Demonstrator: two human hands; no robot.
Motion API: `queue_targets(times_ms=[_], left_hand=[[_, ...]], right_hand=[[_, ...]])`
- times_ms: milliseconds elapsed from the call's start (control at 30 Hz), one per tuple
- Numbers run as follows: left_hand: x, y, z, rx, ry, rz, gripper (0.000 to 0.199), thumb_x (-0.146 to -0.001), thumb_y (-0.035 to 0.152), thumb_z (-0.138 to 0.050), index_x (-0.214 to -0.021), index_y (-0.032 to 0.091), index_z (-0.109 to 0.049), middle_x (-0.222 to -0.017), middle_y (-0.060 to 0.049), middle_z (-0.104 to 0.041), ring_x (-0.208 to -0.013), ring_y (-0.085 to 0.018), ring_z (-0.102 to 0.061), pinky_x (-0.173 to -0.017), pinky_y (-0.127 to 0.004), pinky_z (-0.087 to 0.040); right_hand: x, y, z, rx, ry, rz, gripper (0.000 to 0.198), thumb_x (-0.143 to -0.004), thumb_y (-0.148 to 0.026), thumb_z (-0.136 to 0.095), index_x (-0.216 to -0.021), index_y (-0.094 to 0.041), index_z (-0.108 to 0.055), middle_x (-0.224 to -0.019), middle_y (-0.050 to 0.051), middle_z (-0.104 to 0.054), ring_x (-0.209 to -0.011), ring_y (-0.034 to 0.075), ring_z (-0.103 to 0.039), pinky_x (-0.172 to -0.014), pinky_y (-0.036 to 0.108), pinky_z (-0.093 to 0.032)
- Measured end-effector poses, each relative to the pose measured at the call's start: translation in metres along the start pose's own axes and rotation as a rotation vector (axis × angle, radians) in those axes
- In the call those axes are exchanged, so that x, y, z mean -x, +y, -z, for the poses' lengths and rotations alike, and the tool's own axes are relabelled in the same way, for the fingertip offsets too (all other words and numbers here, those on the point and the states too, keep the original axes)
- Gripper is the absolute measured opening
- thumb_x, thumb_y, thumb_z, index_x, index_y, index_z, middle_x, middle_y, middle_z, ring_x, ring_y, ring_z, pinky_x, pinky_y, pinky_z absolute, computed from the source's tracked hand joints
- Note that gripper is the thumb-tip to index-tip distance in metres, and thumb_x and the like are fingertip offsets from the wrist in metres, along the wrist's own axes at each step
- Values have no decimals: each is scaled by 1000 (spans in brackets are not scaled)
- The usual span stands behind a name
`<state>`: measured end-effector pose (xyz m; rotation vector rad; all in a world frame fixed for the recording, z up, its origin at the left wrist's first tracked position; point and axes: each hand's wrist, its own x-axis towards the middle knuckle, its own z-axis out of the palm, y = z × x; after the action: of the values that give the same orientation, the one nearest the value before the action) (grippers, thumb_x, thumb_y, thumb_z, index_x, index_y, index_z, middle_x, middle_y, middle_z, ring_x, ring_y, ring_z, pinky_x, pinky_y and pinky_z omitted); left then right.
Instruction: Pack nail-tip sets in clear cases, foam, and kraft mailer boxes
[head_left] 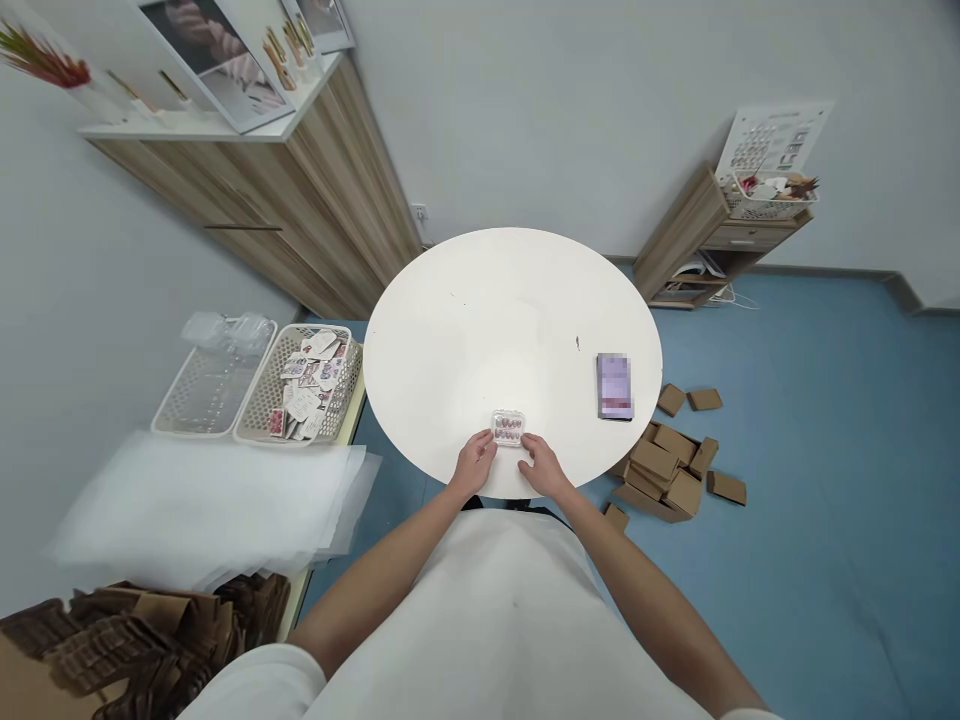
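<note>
A small clear plastic case (pixel 508 427) lies near the front edge of the white round table (pixel 480 330). Inside it are two rows of small pink-red pieces that look like false nails. My left hand (pixel 474 464) holds the case at its left side, with the fingertips against the edge. On the opposite side my right hand (pixel 543 467) has its fingertips at the case's right edge, the thumb held a little lower and apart. The case's underside is hidden.
A purple-screened phone-like item (pixel 615 386) lies on the table's right. Leftward stand a basket of printed cards (pixel 300 390), a basket with clear cases (pixel 217 385), translucent sheets (pixel 217 505) and folded brown cardboard (pixel 150 640). Small brown boxes (pixel 667 465) lie on the floor at right.
</note>
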<state>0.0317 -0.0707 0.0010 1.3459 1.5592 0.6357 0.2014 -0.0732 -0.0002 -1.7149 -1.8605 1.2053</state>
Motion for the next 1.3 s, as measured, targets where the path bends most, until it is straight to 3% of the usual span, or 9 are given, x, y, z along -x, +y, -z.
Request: queue_targets(times_ms=[300, 500, 667, 767, 867, 933, 1067, 1200, 1300], left_hand=[[-7, -4, 1, -114, 28, 0, 44, -79, 33, -45, -120, 16, -46, -133, -8, -38, -119, -21, -38, -92, -32, -40], [-15, -11, 3, -183, -26, -33, 49, -78, 34, -46, -123, 15, -43, -134, -10, -36, -120, -22, -36, -94, -33, -37], [-11, -18, 20, -284, -37, -154, 44, -75, 30, -49, -117, 18, -46, -125, -7, -44, -114, -20, -42, -96, -34, -35], [-6, -22, 34, -399, -120, -265, 37, -72, 25, -51, -109, 18, -51, -115, -7, -51, -107, -20, -46, -92, -35, -38], [-4, -23, 45, -541, -209, -343, 36, -70, 29, -54, -104, 20, -53, -111, -7, -52, -103, -22, -46, -89, -37, -37], [-3, -23, 49, -629, -246, -367, 41, -67, 34, -57, -105, 21, -52, -113, -7, -51, -104, -24, -45, -88, -38, -35], [-3, -19, 53, -788, -249, -403, 46, -64, 39, -61, -105, 20, -50, -112, -8, -50, -103, -26, -44, -87, -40, -31], [-6, -17, 56, -893, -268, -440, 23, -74, 22, -48, -97, 20, -53, -106, -8, -52, -95, -23, -48, -81, -38, -33], [-10, -20, 60, -884, -298, -442, 21, -78, 13, -39, -90, 19, -55, -101, -8, -55, -91, -21, -50, -76, -35, -34]], right_hand=[[-11, -5, -6, 11, -10, 36, 54, -72, -21, -46, -124, -13, -37, -130, 12, -36, -121, 20, -34, -100, 36, -30], [-14, -8, -7, 98, -3, 7, 53, -74, -23, -46, -125, -15, -34, -131, 10, -34, -121, 20, -33, -98, 35, -31], [-3, -13, -9, 329, -50, 70, 42, -73, -22, -52, -114, -19, -44, -116, 8, -45, -105, 21, -44, -84, 33, -39], [-1, -16, -14, 530, -125, 117, 31, -69, -24, -59, -99, -22, -52, -105, 7, -51, -96, 23, -46, -77, 34, -39], [-5, -19, -20, 634, -99, 116, 16, -74, -23, -55, -90, -22, -54, -99, 7, -52, -90, 22, -47, -72, 33, -36], [-9, -22, -24, 647, -64, 107, 10, -79, -19, -48, -85, -21, -55, -94, 7, -53, -86, 21, -47, -71, 32, -35], [-11, -28, -27, 644, -11, 78, 14, -82, -18, -41, -81, -20, -55, -89, 6, -54, -80, 18, -48, -69, 29, -34], [-6, -34, -26, 589, 39, 40, 16, -84, -20, -38, -81, -20, -54, -88, 5, -55, -80, 17, -49, -69, 28, -34], [2, -33, -24, 532, 59, 60, 14, -80, -26, -45, -91, -21, -53, -97, 6, -54, -88, 19, -49, -75, 31, -34]])
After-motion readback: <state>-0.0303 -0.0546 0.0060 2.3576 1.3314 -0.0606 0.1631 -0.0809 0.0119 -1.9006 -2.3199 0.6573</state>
